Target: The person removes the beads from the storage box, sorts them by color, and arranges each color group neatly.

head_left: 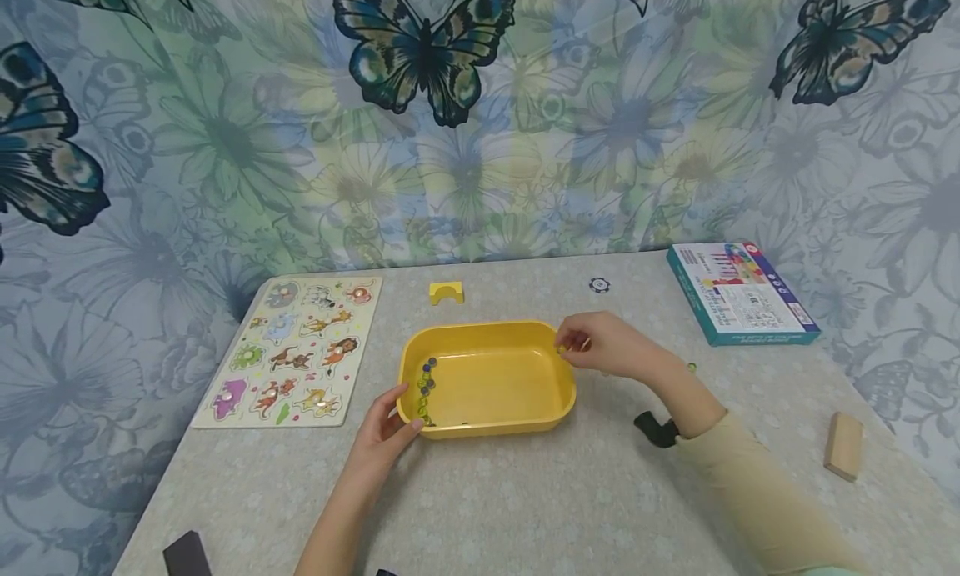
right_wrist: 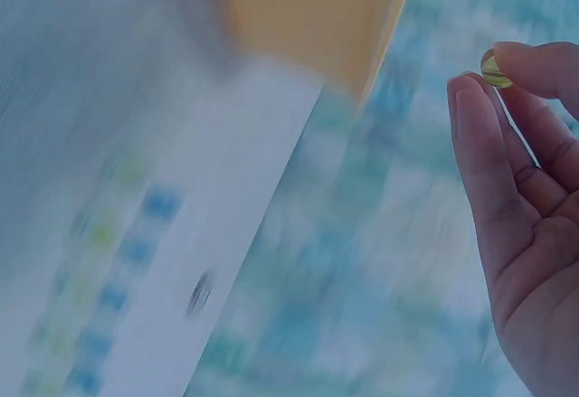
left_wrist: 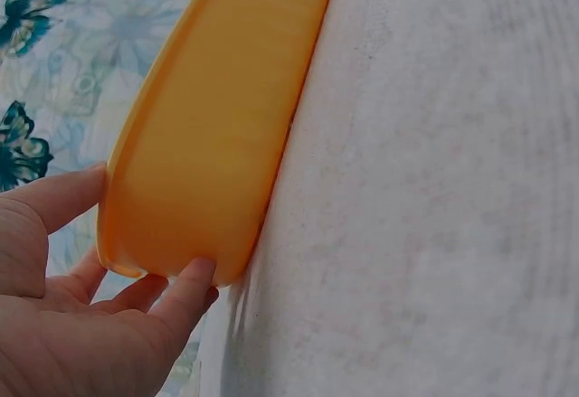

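Leftmost, a dark, straight-edged block (head_left: 187, 553) lay at the table's near edge. Beyond it was a flat cream board (head_left: 281, 376) with rounded corners, set with brightly printed animal shapes. The left hand (head_left: 384, 430) gripped the near-left corner of the tray (head_left: 487, 432), thumb and fingers bent about its smooth yellow rim. Shallow and round-cornered, the tray sat on the table (head_left: 525, 501), whose pale covering was mottled. Small, shiny blue and green beads (head_left: 426, 380) made an uneven line along the tray's left end. Behind the tray stood a yellow arch (head_left: 447, 288).

At the tray's right rim, the right hand (head_left: 603, 341) pinched a rounded, glassy green bead (right_wrist: 495, 70) at its fingertips, the grip narrow. A scalloped, dark-patterned disc (head_left: 599, 285) lay farther back. Near the right wrist was a curved black piece (head_left: 657, 431), its material unclear; another green bead (head_left: 692, 367) peeped out behind the forearm. Farther right lay a flat printed box (head_left: 742, 297) with teal sides, then a plain oblong wooden block (head_left: 844, 447).
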{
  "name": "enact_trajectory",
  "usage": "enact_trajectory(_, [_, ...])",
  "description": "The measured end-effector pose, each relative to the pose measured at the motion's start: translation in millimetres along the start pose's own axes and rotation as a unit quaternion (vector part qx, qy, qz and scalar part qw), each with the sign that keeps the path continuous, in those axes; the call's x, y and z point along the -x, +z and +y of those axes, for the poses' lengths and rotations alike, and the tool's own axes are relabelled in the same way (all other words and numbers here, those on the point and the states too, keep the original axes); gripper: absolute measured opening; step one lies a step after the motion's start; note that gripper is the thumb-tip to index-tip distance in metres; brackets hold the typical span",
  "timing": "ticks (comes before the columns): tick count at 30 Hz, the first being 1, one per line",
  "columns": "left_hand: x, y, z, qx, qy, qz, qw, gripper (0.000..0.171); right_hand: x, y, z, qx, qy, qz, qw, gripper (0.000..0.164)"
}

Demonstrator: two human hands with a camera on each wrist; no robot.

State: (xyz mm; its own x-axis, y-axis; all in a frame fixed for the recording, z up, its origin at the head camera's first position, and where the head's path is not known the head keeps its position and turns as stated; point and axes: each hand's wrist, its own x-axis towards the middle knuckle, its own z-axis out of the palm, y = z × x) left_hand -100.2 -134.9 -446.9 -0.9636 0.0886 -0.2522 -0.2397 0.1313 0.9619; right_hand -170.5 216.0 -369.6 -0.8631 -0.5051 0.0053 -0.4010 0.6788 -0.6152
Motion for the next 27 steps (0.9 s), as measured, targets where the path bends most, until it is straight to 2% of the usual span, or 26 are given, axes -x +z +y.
enact_trajectory(5, [0.2, 0.7, 0.1, 0.003, -0.003, -0.001, 1.0000, 0.056, 41.8, -31.5, 46.1, 0.000, 0.058, 0.030, 0.998, 0.012])
enact_trajectory(9, [-0.7, 0.6, -0.2, 0.004, -0.003, -0.002, 1.0000, 0.056, 74.4, -50.6, 82.1, 0.018, 0.112, 0.057, 0.992, 0.012])
enact_trajectory(11, [-1.0, 0.8, -0.2, 0.003, -0.003, -0.002, 1.0000, 0.055, 88.7, -56.8, 97.3, 0.029, 0.142, 0.060, 0.988, 0.013])
enact_trajectory(14, [-1.4, 1.2, -0.2, 0.000, -0.003, -0.001, 1.0000, 0.056, 104.8, -61.8, 116.7, 0.039, 0.182, 0.043, 0.982, 0.016])
enact_trajectory(19, [-1.4, 1.7, -0.3, -0.001, -0.009, 0.004, 1.0000, 0.056, 117.3, -60.6, 141.1, 0.031, 0.230, 0.009, 0.973, 0.018])
enact_trajectory(27, [-1.0, 1.5, 1.7, -0.003, -0.011, 0.002, 0.9999, 0.056, 116.5, -52.5, 155.9, 0.029, 0.256, 0.005, 0.966, 0.018])
